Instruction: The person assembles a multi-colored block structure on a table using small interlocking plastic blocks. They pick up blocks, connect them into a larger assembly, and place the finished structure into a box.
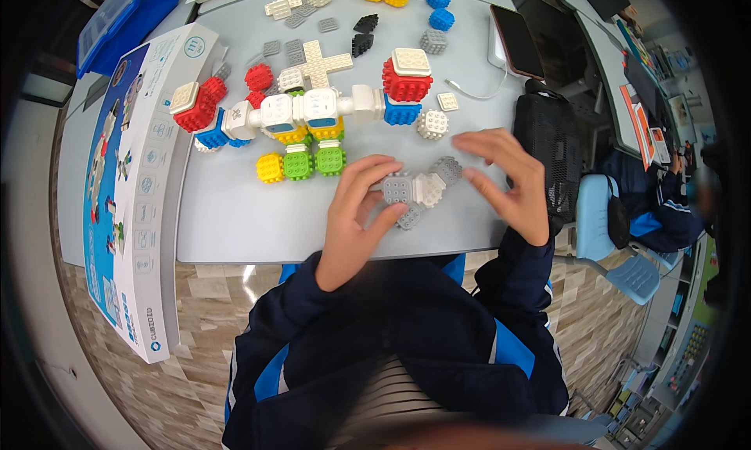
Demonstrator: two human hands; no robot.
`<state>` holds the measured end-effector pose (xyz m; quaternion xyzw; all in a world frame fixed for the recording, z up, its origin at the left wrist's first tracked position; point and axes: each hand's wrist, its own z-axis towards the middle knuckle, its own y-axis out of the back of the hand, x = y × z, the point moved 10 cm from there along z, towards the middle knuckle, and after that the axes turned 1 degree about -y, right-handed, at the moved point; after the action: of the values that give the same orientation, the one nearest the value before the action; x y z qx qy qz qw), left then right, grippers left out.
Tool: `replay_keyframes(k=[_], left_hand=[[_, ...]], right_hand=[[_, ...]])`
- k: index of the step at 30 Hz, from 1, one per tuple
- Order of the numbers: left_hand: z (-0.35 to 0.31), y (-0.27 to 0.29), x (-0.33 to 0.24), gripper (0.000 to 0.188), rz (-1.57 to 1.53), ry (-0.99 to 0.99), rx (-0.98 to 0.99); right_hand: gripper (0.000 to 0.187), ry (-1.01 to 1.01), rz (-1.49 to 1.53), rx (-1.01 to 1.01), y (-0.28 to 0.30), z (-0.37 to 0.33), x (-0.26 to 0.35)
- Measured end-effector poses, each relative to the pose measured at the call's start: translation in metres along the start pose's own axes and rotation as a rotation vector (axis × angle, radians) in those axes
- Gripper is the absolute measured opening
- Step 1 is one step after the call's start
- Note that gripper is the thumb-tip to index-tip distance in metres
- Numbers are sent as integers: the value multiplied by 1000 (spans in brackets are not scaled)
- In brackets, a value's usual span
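My left hand (359, 207) pinches the left end of a small assembly of grey and white building blocks (397, 189), thumb and fingers on a grey block. A white block (428, 191) sits in its middle, with another grey block (448, 170) at its right end. Just right of that end, my right hand (510, 181) is open, its thumb and fingers apart and nothing between them. Beyond both hands stands a larger block model (321, 109) of white, red, blue, yellow and green pieces. A loose white block (432, 124) lies near its right side.
A tall product box (152, 215) leans at the table's left edge, with a blue bin (125, 19) behind it. At right are a phone (518, 41), a white cable (479, 95) and a black mesh case (545, 145). Several loose blocks and plates (326, 25) lie at the back.
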<state>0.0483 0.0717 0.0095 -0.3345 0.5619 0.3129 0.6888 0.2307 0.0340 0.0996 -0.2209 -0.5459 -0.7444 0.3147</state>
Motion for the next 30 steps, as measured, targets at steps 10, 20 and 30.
replay_keyframes(k=[10, 20, 30], left_hand=[[20, -24, 11, 51, -329, 83, 85], [25, -11, -1, 40, 248, -14, 76], [79, -56, -16, 44, 986, -381, 95]], right_hand=[[50, 167, -28, -12, -25, 13, 22], [48, 55, -250, -126, -15, 12, 4], [50, -152, -268, -176, 21, 0, -34]])
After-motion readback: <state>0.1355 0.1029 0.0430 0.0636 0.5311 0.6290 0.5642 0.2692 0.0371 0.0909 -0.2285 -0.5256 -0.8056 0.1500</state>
